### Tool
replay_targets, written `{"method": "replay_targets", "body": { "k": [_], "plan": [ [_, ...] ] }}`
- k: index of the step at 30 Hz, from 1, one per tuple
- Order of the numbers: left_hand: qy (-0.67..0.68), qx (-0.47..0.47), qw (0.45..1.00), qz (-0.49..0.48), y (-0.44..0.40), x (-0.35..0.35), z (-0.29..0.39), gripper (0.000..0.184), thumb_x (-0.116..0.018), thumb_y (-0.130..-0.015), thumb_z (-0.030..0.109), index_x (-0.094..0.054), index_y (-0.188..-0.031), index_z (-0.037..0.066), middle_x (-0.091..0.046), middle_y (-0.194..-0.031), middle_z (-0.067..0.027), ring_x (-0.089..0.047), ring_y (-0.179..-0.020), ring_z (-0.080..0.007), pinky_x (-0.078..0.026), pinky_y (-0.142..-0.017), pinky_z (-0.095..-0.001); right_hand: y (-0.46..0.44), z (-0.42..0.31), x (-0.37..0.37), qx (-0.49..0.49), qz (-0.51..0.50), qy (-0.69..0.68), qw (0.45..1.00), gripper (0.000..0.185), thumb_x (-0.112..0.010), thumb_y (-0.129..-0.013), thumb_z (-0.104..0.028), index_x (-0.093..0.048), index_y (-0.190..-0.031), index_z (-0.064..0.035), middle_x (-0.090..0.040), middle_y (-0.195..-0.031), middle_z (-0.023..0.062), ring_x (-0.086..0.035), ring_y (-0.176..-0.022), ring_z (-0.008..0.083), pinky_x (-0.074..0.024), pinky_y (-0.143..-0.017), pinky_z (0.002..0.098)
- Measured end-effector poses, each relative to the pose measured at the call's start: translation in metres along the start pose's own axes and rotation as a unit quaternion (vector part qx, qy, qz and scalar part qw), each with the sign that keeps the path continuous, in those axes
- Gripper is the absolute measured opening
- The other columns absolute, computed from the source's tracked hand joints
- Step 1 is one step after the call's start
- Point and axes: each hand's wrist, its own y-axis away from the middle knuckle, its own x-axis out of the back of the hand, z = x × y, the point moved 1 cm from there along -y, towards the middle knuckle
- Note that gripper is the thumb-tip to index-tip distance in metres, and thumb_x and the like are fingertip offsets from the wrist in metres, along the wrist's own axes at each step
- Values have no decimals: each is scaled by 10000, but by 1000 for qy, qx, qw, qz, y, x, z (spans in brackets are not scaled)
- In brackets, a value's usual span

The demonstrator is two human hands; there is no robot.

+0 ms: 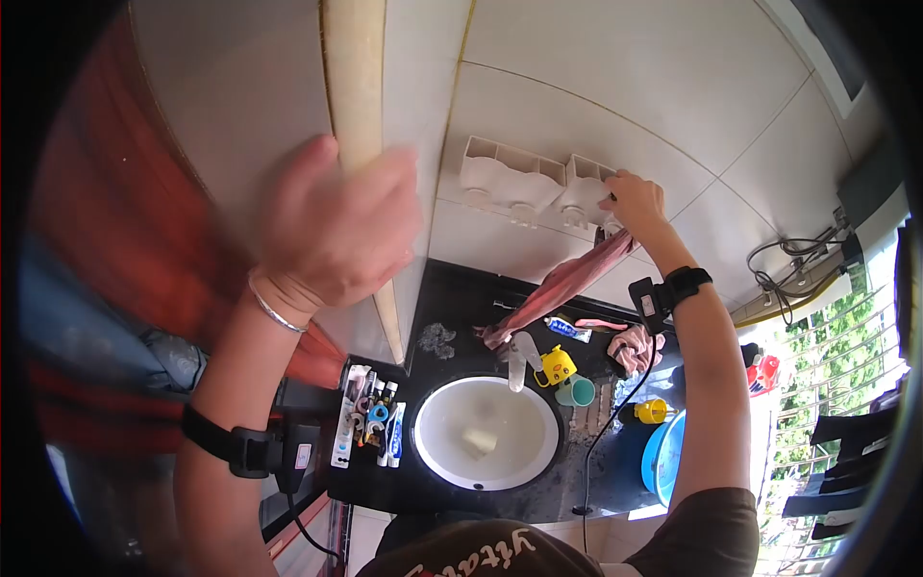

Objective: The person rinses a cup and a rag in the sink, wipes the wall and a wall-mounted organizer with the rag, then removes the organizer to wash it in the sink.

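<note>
My left hand is raised at the upper left, blurred by motion, in front of a pale vertical edge; whether it touches the edge is unclear. On the right, my right hand is at the right end of a white wall-mounted holder, its fingers closed. A pink cloth hangs down from just below that hand to the counter by the faucet. What the right fingers grip is too small to make out.
A white sink holds a pale object. Around it are a tray of toothbrushes and tubes, a yellow cup, a green cup, a crumpled pink cloth and a blue basin. A cable crosses the counter.
</note>
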Motion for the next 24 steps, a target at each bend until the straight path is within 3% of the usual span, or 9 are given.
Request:
{"method": "replay_targets", "body": {
  "k": [3, 4, 7, 9, 13, 16, 21, 22, 24],
  "plan": [
    [-11, -9, 1000, 8, 0, 0, 0, 159, -516, -740, 226, -650, -770, 146, -635, -995, 26, -496, -1143, -131, -149, -1086, -495, -2, 35, 22, -14, 115, -25, 993, 321, -716, -697, -368, -642, -891, -124, -628, -915, 66, -620, -867, 297, -492, -723, 431],
    [-15, -13, 1000, 12, 0, -2, 0, 157, -516, -740, 226, -649, -767, 145, -635, -992, 25, -496, -1143, -130, -153, -1085, -494, -1, 49, 55, -56, 75, -9, 996, 340, -707, -700, -374, -632, -892, -104, -643, -885, 68, -620, -854, 293, -486, -715, 422],
    [-34, -27, 999, 23, -2, -2, 1, 153, -518, -741, 226, -645, -759, 142, -636, -984, 21, -496, -1143, -126, -165, -1083, -491, 19, 83, 113, -83, 115, -20, 990, 340, -704, -703, -367, -610, -843, -71, -614, -824, 83, -606, -824, 298, -470, -689, 415],
    [-45, -30, 998, 26, -5, 0, -2, 152, -523, -738, 230, -644, -767, 143, -630, -996, 21, -492, -1148, -126, -165, -1084, -491, 37, 92, 136, -32, 138, -4, 990, 355, -681, -719, -358, -591, -847, -40, -570, -742, 105, -576, -746, 302, -436, -649, 392],
    [-35, -22, 999, 15, -6, 3, 0, 125, -547, -726, 213, -635, -777, 141, -620, -1013, 19, -476, -1165, -134, -168, -1085, -495, 99, 71, 138, -41, 112, -190, 975, 296, -712, -714, -252, -585, -793, 3, -526, -757, 101, -532, -701, 274, -409, -651, 354],
    [-34, -20, 999, 7, -9, 3, 2, 111, -565, -717, 199, -628, -785, 140, -612, -1025, 17, -463, -1177, -140, -171, -1086, -498, 137, 59, 123, -24, 132, -322, 937, 292, -740, -694, -170, -613, -871, 24, -484, -731, 74, -483, -664, 178, -387, -633, 302],
    [-51, -23, 998, -13, -7, 3, 2, 107, -595, -702, 177, -617, -798, 138, -598, -1045, 14, -443, -1198, -149, -174, -1088, -503, 186, 67, 137, -66, 167, -508, 842, 205, -688, -777, -91, -632, -942, 17, -543, -742, -20, -471, -674, 68, -386, -622, 236],
    [-81, -38, 996, -26, -5, 1, 3, 109, -601, -699, 173, -614, -801, 137, -596, -1049, 14, -439, -1203, -151, -175, -1088, -504, 195, 68, 146, -98, 173, -554, 808, 201, -675, -792, -77, -634, -971, 6, -553, -735, -39, -468, -660, 42, -384, -608, 217],
    [-265, -136, 952, -71, -1, -4, 2, 117, -613, -692, 164, -610, -806, 137, -590, -1057, 13, -431, -1211, -155, -177, -1089, -506, 206, 101, 155, -77, 207, -575, 788, 231, -638, -808, -51, -620, -1036, -19, -581, -728, -37, -465, -585, 22, -370, -552, 174]
  ]
}}
